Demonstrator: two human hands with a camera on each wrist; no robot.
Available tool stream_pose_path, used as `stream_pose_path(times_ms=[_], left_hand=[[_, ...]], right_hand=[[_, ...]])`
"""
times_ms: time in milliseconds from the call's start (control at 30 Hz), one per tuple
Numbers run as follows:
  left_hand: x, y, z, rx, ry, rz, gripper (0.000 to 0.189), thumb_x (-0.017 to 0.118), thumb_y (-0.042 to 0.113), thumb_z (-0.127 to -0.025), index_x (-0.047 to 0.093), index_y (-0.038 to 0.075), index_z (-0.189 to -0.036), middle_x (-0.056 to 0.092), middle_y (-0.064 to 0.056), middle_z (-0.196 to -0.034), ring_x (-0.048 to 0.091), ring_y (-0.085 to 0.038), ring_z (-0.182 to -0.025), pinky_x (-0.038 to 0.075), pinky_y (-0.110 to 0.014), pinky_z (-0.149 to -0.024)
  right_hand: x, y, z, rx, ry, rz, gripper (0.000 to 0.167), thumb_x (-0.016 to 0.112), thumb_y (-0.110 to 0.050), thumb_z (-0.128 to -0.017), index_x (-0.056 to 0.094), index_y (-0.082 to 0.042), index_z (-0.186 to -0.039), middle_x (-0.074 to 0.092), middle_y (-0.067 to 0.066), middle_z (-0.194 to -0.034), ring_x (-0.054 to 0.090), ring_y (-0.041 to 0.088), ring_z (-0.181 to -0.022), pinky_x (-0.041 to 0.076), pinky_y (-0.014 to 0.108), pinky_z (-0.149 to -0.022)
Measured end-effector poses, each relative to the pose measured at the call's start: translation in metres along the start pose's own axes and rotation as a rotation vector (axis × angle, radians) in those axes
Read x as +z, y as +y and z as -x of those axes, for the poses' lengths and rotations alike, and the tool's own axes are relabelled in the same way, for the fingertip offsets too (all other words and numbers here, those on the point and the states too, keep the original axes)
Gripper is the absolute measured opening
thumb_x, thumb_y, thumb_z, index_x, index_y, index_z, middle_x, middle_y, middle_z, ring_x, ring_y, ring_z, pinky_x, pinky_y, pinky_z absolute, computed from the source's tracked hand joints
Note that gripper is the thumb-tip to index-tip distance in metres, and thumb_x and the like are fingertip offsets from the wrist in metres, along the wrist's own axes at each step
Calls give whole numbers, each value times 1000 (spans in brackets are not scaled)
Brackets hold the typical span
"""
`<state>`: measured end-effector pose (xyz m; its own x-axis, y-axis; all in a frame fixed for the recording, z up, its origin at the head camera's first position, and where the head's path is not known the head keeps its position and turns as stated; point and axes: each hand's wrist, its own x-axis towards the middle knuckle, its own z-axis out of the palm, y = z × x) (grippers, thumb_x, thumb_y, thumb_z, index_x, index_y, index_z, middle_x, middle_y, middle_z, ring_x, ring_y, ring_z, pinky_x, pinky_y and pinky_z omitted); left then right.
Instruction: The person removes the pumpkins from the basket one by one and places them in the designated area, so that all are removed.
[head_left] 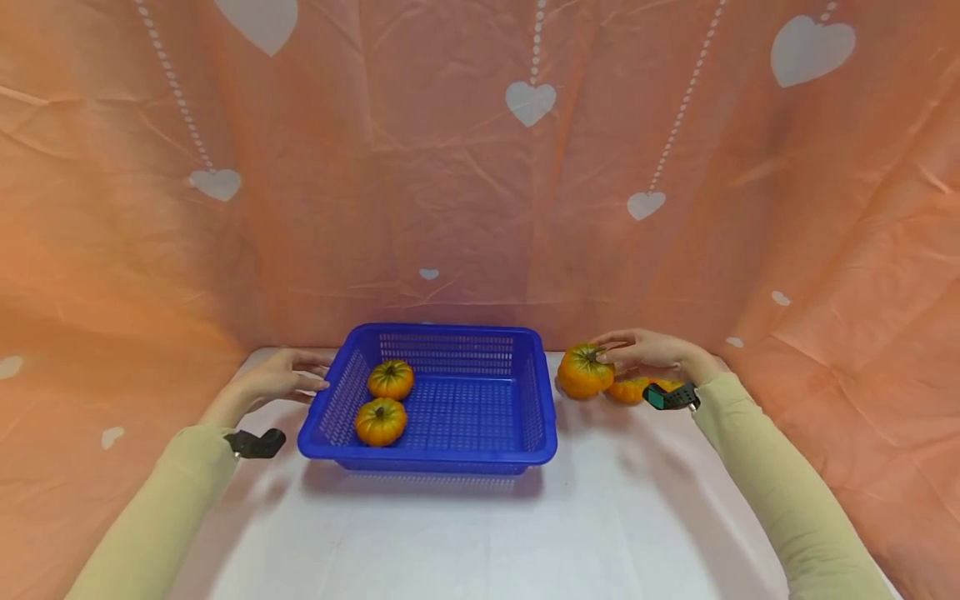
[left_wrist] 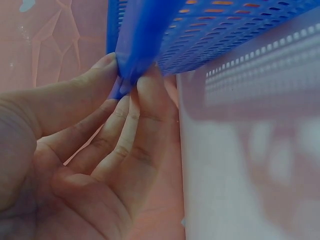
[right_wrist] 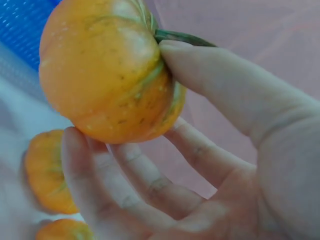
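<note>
A blue plastic basket [head_left: 442, 455] stands on the white table, with two small orange pumpkins, one [head_left: 390, 380] behind the other [head_left: 380, 422], at its left side. My left hand [head_left: 281, 379] pinches the basket's left rim [left_wrist: 142, 45] between thumb and fingers. To the right of the basket, my right hand [head_left: 648, 352] holds another pumpkin [head_left: 583, 372], thumb by its green stem [right_wrist: 184, 37] and fingertips against its underside. Under and beside that hand lie two more pumpkins, one [head_left: 628, 390] nearer the basket and one [head_left: 670, 385] partly hidden behind the wrist.
An orange-pink cloth [head_left: 450, 208] with white hearts hangs behind the table and along both sides. The white tabletop [head_left: 420, 542] extends in front of the basket. Each wrist wears a black strap, the left one [head_left: 257, 443] and the right one [head_left: 672, 397].
</note>
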<state>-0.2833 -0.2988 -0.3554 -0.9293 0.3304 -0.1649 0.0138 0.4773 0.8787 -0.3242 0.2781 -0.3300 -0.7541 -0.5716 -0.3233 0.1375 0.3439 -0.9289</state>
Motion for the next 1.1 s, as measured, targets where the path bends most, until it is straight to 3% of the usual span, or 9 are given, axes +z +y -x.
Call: stream_pose_path(times_ms=[167, 400, 533, 633, 867, 1100], left_hand=[[0, -1, 2, -8, -1, -20, 53, 64, 6, -91, 41, -15, -133, 59, -27, -117, 65, -29, -96, 56, -43, -79], [0, -1, 2, -12, 3, -30, 52, 63, 6, -91, 42, -15, -133, 59, -27, -117, 65, -30, -95, 56, -43, -79], [0, -1, 2, -8, 5, -31, 53, 63, 6, -91, 41, -16, -133, 59, -27, -117, 65, -30, -95, 56, -44, -79], [0, -1, 2, -4, 3, -31, 52, 63, 6, -91, 41, -16, -133, 59, -27, -117, 65, -31, -96, 55, -44, -79], [-1, -1, 2, 9, 0, -36, 49, 62, 4, -91, 43, -15, -133, 59, -27, -116, 65, -32, -96, 56, -45, -79], [-1, -1, 0, 11, -7, -34, 50, 62, 5, -92, 42, -16, -133, 59, -27, -117, 65, -31, -96, 55, -44, -79]], right_hand=[[2, 20, 6, 3, -56, -54, 50, 49, -14, -101, 31, 7, -142, 50, 19, -133, 55, 26, -113, 44, 45, -99], [5, 40, 11, 4, -4, -89, 49, 54, -11, -98, 34, 8, -139, 50, 17, -128, 59, 28, -108, 36, 58, -102], [6, 50, 12, -6, 16, -85, 44, 55, -9, -97, 38, 6, -135, 56, 14, -122, 62, 28, -104, 34, 59, -102], [6, 58, 11, 3, 33, -107, 45, 54, -7, -97, 37, 6, -136, 58, 14, -119, 62, 26, -102, 39, 55, -100], [6, 71, 11, 62, 90, -130, 52, 59, -13, -96, 39, 8, -139, 48, 17, -129, 59, 20, -88, 49, 43, -94], [11, 82, 10, 68, 132, -128, 49, 59, -12, -96, 41, 7, -137, 47, 17, -126, 57, 21, -91, 51, 38, -90]])
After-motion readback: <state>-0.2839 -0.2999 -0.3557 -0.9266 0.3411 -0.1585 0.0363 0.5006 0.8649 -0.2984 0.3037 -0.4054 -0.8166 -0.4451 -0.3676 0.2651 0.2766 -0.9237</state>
